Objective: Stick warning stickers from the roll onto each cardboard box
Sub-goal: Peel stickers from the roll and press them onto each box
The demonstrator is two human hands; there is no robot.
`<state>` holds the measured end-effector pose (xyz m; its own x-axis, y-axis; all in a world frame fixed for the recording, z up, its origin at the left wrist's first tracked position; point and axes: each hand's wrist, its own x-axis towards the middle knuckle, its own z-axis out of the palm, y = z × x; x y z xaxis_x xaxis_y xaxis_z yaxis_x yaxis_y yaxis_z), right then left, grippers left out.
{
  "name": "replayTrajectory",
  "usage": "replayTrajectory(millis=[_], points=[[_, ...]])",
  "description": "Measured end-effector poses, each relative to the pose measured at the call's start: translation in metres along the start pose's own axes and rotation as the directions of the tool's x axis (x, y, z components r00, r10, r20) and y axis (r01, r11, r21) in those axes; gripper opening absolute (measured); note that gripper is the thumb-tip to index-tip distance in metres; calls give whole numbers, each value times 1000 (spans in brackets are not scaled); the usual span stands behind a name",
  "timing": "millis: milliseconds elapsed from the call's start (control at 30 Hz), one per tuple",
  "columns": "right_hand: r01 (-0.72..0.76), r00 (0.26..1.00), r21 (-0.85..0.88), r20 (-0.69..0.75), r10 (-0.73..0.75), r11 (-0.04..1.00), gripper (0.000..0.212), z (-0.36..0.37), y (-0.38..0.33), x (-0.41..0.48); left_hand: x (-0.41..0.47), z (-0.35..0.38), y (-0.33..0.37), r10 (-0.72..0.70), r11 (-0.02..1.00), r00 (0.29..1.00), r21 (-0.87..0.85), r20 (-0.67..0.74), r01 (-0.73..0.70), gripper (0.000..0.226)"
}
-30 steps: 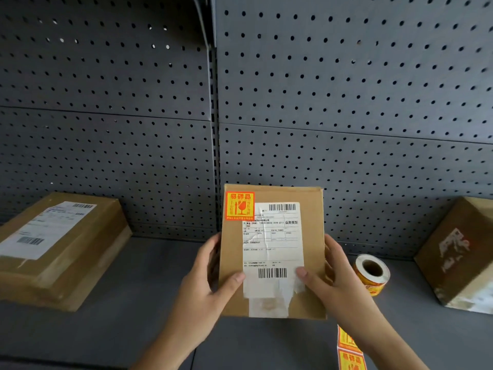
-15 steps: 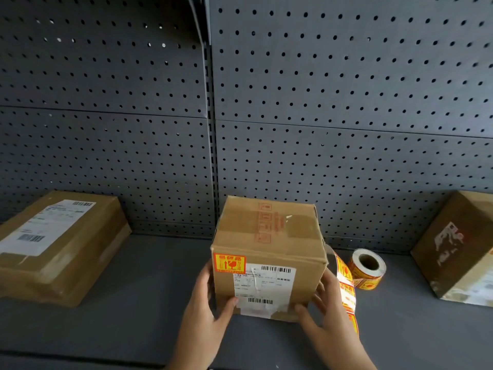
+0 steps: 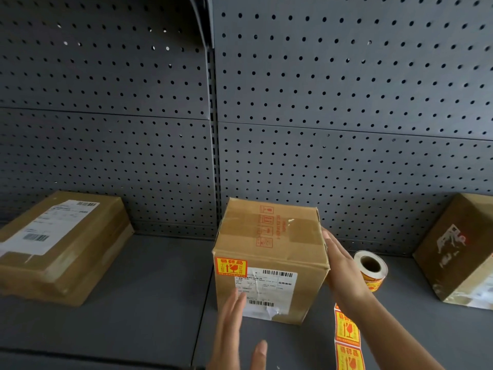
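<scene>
The middle box stands on the shelf with a warning sticker already on the upper left corner of its front face, so it looks done; the left box and right box show none on the faces in view, so they seem left to do. The left hand is spread at that front face, the right hand flat against the box's right side, neither holding anything; the roll lies just beside. The sticker shows red characters and a broken-glass symbol on yellow; the print on the shipping label is too small to read.
</scene>
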<state>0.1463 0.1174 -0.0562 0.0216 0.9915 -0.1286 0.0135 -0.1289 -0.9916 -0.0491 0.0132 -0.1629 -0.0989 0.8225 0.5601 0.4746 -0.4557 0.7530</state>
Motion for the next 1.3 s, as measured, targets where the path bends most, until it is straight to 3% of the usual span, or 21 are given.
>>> replayTrajectory(millis=[200, 300, 500, 733, 833, 967, 1033, 1100, 1167, 1300], points=[[1, 999, 5, -44, -1, 1000, 38, 4, 5, -10, 13, -3, 12, -198, 978, 977, -59, 81, 202, 70], [13, 998, -2, -66, -13, 1000, 37, -1, 14, -24, 25, -14, 13, -251, 964, 964, -63, 83, 256, 79], [5, 994, 1, -112, -5, 1000, 29, 0, 33, -53, 55, -30, -10, -241, 950, 928, -129, 283, 286, 102], [-11, 1000, -50, -8, 11, 999, 28, 5, 49, -74, 86, -45, -25, -225, 959, 895, -73, 384, 272, 86], [14, 999, -63, -37, -17, 998, 29, -1, 46, -70, 90, -51, -34, -240, 959, 922, -70, 303, 273, 81], [36, 984, 41, -177, -28, 998, 28, -11, 35, -37, 54, -52, -20, -228, 973, 965, -60, -128, 222, 56], [38, 982, 79, -189, -23, 996, 28, -12, 25, -15, 28, -45, 0, -131, 991, 969, -15, -211, 131, 51], [35, 987, 58, -157, -25, 998, 29, -8, 17, 7, 5, -33, 11, -19, 998, 981, 56, -195, 31, 60], [14, 995, 30, -102, -11, 999, 32, -2, 13, 27, -7, -22, 13, 29, 995, 995, 99, -93, -20, 70], [-18, 999, 6, 40, 18, 1000, 33, 13, 11, 42, -8, -4, 8, -64, 995, 996, 83, 63, 58, 75]])
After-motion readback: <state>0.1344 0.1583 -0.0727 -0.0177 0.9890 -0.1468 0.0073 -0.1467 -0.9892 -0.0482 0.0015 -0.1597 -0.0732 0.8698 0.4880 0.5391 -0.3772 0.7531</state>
